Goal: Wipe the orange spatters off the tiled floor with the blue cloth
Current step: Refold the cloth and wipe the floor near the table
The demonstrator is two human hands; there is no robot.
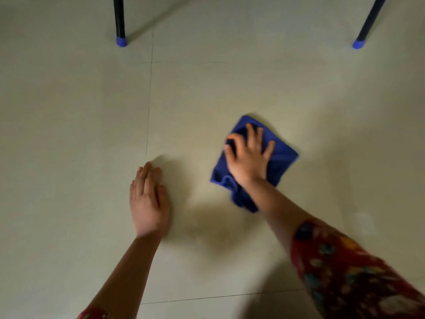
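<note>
At the far left, a black furniture leg (119, 17) with a blue cap is being seen standing on the tiled floor (69, 134), well apart from the work. Nearer, the left hand (149, 201) is being laid flat on bare tile, fingers straight and close together, with nothing being held; it is judged to be serving as a prop.

To its right, the blue cloth (282, 157) is being pressed against the floor by the right hand (248, 157). The palm is being kept down and the fingers are being spread, slightly bent, over the fabric rather than closed round it. The wiping step is judged to be under way, since the hand and cloth are being rendered with some blur.

No orange spatters are being made out plainly. A faint brownish patch (220, 236) between the two forearms is being left uncertain, as shadow or residue cannot be told apart.

If it is residue, the next move is being judged to call for the cloth to be drawn toward that patch under firm, even pressure, with the palm flat so the cloth is not bunched.

Farther right, a red patterned sleeve (345, 268) and a second capped leg (368, 21) are being shown.
</note>
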